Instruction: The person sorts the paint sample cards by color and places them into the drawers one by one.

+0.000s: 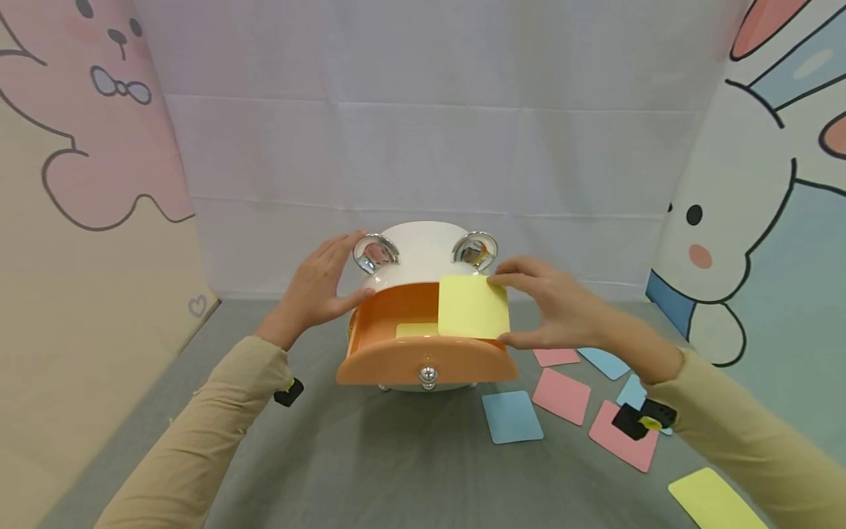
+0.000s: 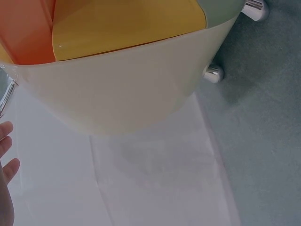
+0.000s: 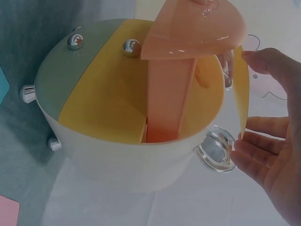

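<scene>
A white rounded drawer box [image 1: 423, 253] with two chrome ear-shaped pieces has its orange top drawer [image 1: 396, 360] pulled out. My right hand [image 1: 558, 301] pinches a square yellow card [image 1: 472, 307] by its right edge, above the drawer's right side. In the right wrist view the held card [image 3: 241, 89] appears nearly edge-on between thumb and fingers. Another yellow piece [image 1: 415, 330] lies inside the drawer. My left hand [image 1: 316, 285] is at the box's upper left, fingertips at the left chrome ear [image 1: 377, 253] and thumb by the drawer opening.
On the grey tabletop [image 1: 297, 455], to the right, lie blue [image 1: 512, 417] and pink cards [image 1: 562, 397], with a yellow card [image 1: 717, 499] nearer the front. A white cloth backdrop [image 1: 423, 147] hangs behind the box. Yellow and green drawer fronts sit below the orange one.
</scene>
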The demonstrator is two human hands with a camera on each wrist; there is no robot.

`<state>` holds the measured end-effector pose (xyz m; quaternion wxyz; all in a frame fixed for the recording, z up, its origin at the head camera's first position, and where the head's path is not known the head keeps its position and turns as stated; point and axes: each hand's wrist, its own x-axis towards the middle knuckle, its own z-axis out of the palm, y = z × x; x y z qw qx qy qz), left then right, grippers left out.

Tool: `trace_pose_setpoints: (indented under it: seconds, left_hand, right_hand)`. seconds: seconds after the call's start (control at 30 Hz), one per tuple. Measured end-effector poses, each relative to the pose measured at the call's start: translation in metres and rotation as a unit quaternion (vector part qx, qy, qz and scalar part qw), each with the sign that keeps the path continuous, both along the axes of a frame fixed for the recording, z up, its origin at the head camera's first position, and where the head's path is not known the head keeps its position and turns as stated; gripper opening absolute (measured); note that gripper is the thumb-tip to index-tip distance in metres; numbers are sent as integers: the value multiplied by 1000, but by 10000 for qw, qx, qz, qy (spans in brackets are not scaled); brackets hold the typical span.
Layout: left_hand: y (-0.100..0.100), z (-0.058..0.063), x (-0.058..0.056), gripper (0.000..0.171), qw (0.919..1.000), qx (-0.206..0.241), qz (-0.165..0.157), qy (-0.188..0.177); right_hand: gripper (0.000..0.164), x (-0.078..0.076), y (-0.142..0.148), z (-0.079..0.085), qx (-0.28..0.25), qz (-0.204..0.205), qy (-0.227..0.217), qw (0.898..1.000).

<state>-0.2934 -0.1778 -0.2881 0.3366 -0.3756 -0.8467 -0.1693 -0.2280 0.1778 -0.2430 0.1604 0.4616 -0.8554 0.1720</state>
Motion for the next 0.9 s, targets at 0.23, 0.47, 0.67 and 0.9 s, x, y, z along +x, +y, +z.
trace_pose_setpoints:
  seconds: [0.23, 0.47, 0.67, 0.9]
  left_hand:
    - [0, 0, 1, 86, 10000, -10, 59, -13]
    - [-1, 0, 2, 86, 10000, -15, 77, -17]
    - [0, 0, 2, 87, 10000, -13, 87, -20]
    - [-1, 0, 2, 87, 10000, 18, 74, -30]
  right_hand:
    - [67, -3, -10, -1, -24, 184, -119, 9998]
    - [60, -7, -18, -4, -94, 365, -166, 9992]
    - [59, -9, -23, -6, -106, 325, -343, 9988]
    - [56, -12, -27, -9, -128, 260, -411, 9987]
